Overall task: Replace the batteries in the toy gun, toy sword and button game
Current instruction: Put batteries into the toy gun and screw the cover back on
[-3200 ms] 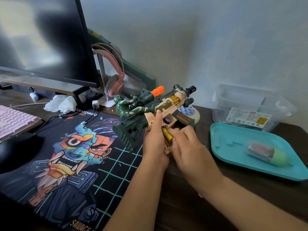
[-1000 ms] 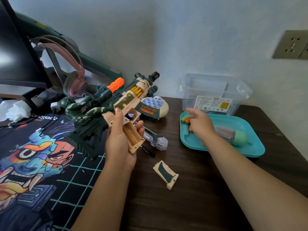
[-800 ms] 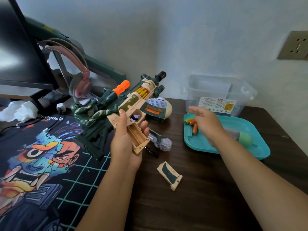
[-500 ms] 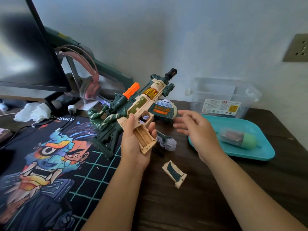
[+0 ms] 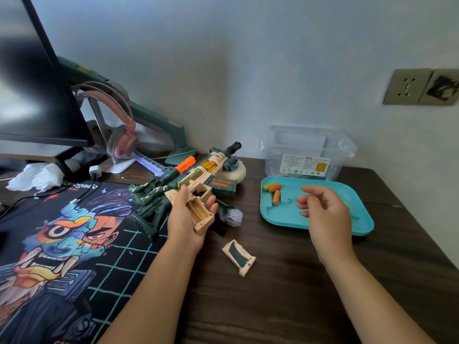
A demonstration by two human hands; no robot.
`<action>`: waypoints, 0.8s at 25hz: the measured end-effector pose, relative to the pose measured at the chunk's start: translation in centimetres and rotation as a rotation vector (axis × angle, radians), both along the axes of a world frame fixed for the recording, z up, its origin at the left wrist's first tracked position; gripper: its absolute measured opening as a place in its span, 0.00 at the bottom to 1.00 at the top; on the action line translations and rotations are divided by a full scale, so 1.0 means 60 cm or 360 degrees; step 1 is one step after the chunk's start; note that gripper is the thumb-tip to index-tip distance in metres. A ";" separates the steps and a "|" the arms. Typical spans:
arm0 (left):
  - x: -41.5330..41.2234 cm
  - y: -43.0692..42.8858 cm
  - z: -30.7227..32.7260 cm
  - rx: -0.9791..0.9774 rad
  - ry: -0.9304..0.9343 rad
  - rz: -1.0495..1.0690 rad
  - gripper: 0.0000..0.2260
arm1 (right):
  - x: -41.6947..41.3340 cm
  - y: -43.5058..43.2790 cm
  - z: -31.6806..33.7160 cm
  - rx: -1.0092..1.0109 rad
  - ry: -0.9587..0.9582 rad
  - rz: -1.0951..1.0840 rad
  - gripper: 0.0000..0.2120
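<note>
A: Setting: a dark wooden tabletop [image 5: 285,306] against a pale wall, with a printed desk mat [image 5: 62,244] on its left part. Where does the task's thing lie?

B: The toy gun [image 5: 191,184] is tilted above the mat's right edge, held by the left hand [image 5: 188,219], whose fingers [image 5: 212,206] are wrapped round the grip. The grip's battery bay [image 5: 198,212] is uncovered and appears empty, its opening facing up and to the right.

A: And the cover?

B: The battery cover [image 5: 239,256] lies on the tabletop, just below and right of the gun, apart from both hands.

A: The right hand?

B: The right hand [image 5: 325,212] hovers over the teal tray [image 5: 280,214], its fingers [image 5: 304,201] loosely curled and holding nothing. The batteries [image 5: 273,192] rest at the tray's far left corner, to the left of those fingers and slightly beyond them.

A: Their long axes?

B: One points roughly away from the viewer; the others lie crosswise behind it.

A: Which relation governs the coming move?

B: Probably this: the bay lies left of the right hand, which is the free one. Fresh batteries cannot be identified here; a clear box [image 5: 308,155] stands behind the tray.
</note>
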State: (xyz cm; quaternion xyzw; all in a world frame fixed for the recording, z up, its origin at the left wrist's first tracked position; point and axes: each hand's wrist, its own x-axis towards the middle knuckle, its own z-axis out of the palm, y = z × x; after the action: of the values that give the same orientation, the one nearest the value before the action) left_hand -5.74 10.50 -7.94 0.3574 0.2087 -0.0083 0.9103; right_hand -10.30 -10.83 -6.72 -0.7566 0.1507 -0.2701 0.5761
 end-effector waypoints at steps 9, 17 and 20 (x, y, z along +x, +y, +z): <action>-0.037 0.036 0.014 0.1090 0.0347 -0.0782 0.26 | 0.034 -0.087 -0.041 -0.0877 0.0458 -0.0233 0.19; -0.054 0.045 0.064 0.2257 0.0527 -0.0999 0.30 | 0.041 -0.107 -0.048 -0.1108 0.0796 -0.0126 0.29; -0.040 0.042 0.079 0.2739 0.0489 -0.0919 0.29 | 0.036 -0.113 -0.045 -0.1027 0.0788 -0.0081 0.27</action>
State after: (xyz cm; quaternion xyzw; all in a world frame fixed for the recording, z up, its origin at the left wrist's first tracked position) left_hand -8.17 13.00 -3.20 0.9447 0.1641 -0.1244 0.2553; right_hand -8.15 -17.63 -9.44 -0.9367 0.2110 -0.1273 0.2486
